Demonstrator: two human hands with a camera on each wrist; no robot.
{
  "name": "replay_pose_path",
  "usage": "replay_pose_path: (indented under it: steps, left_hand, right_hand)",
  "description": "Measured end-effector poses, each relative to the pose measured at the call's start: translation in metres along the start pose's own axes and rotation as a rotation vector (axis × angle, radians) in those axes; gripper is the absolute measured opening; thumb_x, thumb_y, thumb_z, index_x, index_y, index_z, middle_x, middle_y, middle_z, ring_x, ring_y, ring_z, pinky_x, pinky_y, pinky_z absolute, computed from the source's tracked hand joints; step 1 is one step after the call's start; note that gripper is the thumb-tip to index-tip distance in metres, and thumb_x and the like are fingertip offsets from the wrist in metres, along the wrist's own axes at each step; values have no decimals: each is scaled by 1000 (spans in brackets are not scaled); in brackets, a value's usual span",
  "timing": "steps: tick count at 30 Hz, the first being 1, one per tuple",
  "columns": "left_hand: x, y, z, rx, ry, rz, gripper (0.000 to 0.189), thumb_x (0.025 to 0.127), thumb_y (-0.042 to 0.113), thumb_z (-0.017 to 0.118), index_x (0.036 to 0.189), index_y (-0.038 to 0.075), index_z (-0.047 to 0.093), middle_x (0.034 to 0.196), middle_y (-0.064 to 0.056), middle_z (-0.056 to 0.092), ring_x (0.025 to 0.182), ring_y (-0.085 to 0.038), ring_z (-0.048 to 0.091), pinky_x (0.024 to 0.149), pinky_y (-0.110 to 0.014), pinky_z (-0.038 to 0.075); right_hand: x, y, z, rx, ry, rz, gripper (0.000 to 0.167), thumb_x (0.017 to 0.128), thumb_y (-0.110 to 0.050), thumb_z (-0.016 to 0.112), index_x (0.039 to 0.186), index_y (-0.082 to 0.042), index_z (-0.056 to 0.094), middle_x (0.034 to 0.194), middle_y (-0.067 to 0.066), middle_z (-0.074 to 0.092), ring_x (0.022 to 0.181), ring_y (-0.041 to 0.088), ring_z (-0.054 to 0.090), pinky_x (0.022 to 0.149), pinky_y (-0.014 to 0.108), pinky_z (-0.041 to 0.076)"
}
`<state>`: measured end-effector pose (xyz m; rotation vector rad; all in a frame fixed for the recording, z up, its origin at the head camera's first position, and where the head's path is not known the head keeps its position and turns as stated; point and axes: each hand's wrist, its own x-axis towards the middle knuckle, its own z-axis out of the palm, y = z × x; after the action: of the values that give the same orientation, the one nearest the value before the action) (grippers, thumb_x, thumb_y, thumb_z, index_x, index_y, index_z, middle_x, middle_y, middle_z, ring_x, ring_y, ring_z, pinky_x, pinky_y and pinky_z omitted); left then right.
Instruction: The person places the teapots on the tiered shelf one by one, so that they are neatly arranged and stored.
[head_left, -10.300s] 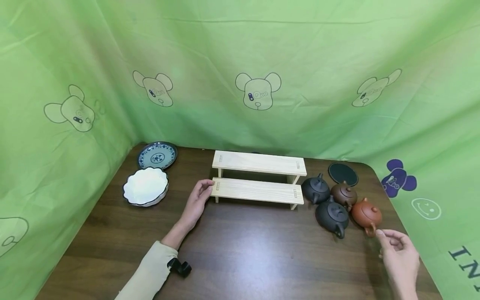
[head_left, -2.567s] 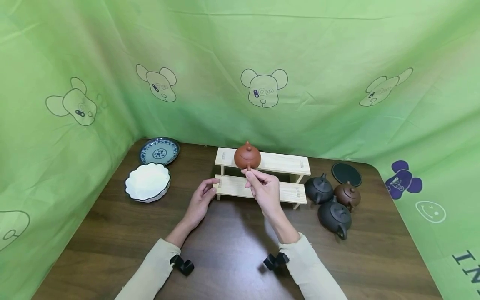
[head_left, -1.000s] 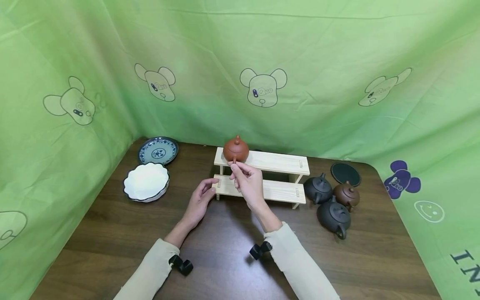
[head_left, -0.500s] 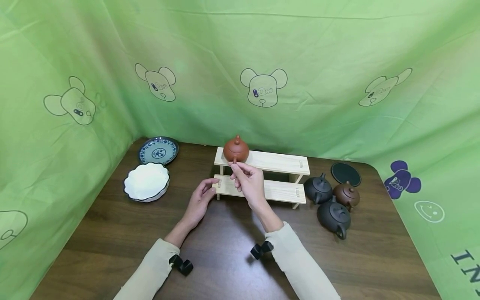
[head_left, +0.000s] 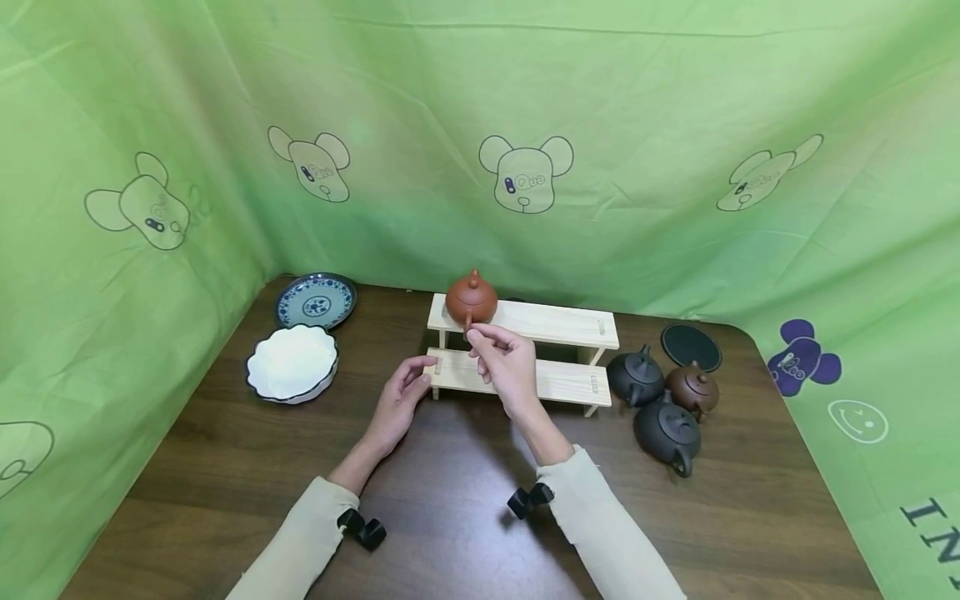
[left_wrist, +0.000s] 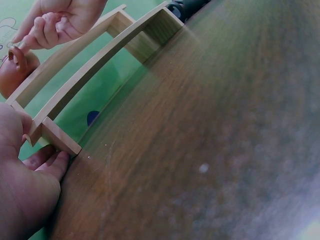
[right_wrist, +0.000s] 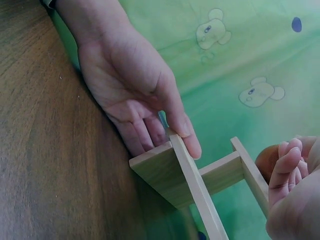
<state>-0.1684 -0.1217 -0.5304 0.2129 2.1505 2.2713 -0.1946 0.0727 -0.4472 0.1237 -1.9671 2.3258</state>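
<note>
A reddish-brown clay teapot (head_left: 471, 300) sits upright on the left end of the upper wooden step (head_left: 555, 322), its handle toward me. My right hand (head_left: 508, 367) is in front of it, thumb and forefinger tips right beside the handle, other fingers loosely curled. In the left wrist view the handle loop (left_wrist: 19, 59) shows, with fingertips at its top. My left hand (head_left: 397, 404) grips the left end of the lower wooden step (head_left: 558, 381). The right wrist view shows its thumb (right_wrist: 180, 120) on the plank and its other fingers down by the leg.
Right of the steps stand two black teapots (head_left: 636, 377) and a dark brown teapot (head_left: 693, 388), with a round black mat (head_left: 691, 347) behind. A white scalloped bowl (head_left: 292, 364) and a blue patterned plate (head_left: 317, 302) are at left. Green cloth (head_left: 405, 225) hangs behind the table (head_left: 450, 517).
The reddish-brown teapot came from the right-hand group to the upper step and slid left there. Just now my right hand shifted slightly right off its handle; the left hand stayed.
</note>
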Motion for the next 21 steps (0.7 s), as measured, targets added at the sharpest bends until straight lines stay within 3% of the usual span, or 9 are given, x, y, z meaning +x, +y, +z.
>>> replay_pose_path:
  steps: [14,21]
  left_hand:
    - [-1,2,0,4,2,-11,33,116,4,53,147,-7,57,163,-25,52,155,-34,44,113,-15,43]
    - [-2,-2,-2,4,5,47,33,115,11,57,145,-3,61,157,-24,58,146,-26,53,110,-17,47]
  right_hand:
    - [-8,-5,-18,-8,26,-26,21,103,2,74,118,17,75,69,-5,69,50,2,51,44,14,40]
    - [-15,-9,-32,-7,47,-30,21,103,3,74,117,18,75,69,-3,69,49,2,51,44,15,40]
